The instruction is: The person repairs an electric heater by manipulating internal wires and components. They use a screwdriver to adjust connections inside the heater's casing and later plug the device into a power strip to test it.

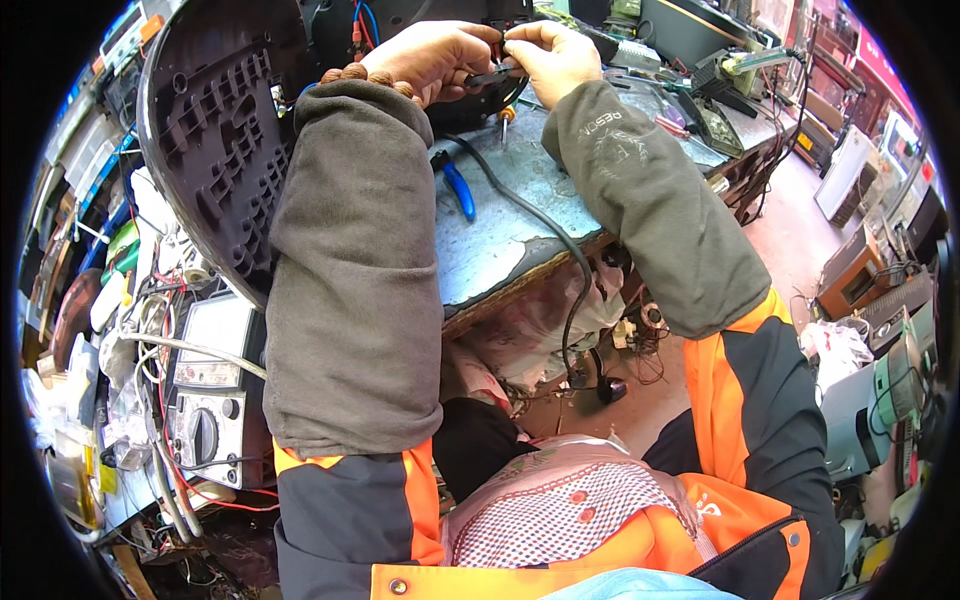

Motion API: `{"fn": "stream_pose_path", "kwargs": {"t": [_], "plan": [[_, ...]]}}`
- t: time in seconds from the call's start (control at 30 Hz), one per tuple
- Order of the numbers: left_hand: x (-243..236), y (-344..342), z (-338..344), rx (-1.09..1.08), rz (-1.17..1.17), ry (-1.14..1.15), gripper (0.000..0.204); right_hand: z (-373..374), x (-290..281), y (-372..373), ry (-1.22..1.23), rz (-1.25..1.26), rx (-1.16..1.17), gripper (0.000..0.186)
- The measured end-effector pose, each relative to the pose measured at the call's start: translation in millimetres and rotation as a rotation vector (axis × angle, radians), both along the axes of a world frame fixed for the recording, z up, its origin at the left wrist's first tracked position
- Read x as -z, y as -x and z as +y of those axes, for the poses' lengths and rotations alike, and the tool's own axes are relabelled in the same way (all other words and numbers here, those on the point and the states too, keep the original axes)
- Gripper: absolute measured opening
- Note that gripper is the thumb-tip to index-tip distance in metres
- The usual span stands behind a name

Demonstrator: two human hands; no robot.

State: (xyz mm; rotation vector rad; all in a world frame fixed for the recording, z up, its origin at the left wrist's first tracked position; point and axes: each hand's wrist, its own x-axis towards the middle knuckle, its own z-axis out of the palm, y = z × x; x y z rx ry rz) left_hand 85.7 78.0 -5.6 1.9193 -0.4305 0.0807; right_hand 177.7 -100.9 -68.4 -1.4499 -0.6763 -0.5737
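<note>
At the far end of the workbench (510, 235) my two hands come close together. My left hand (432, 60) is closed, its fingers curled round a small dark piece (488, 77) whose kind I cannot make out. My right hand (560, 62) pinches with thumb and forefinger beside it; what lies between those fingertips is too small to name. Left of my left forearm stands a large black ribbed plastic housing (215, 150). Red and blue wires (367, 22) show inside the black casing behind my left hand. Below the hands lies a screwdriver with a yellowish handle (508, 114).
A blue-handled hand tool (457, 188) lies beside my left sleeve. A black cable (535, 220) runs over the bench's front edge and hangs down to a plug (608, 390). On the left sits an analog multimeter (212, 400) among tangled wires. Electronics clutter the right side.
</note>
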Motion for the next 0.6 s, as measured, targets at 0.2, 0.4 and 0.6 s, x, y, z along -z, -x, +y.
{"fn": "stream_pose_path", "kwargs": {"t": [0.2,0.4,0.6], "plan": [[-5,13,4,0.012,0.043,0.012,0.057,11,-3,16,0.243,-0.218,0.387,0.019],[-1,2,10,0.035,0.031,0.000,0.058,11,0,21,0.234,-0.290,0.507,0.017],[-3,4,7,0.031,0.052,0.012,0.061,10,-1,15,0.248,-0.351,0.540,0.017]]}}
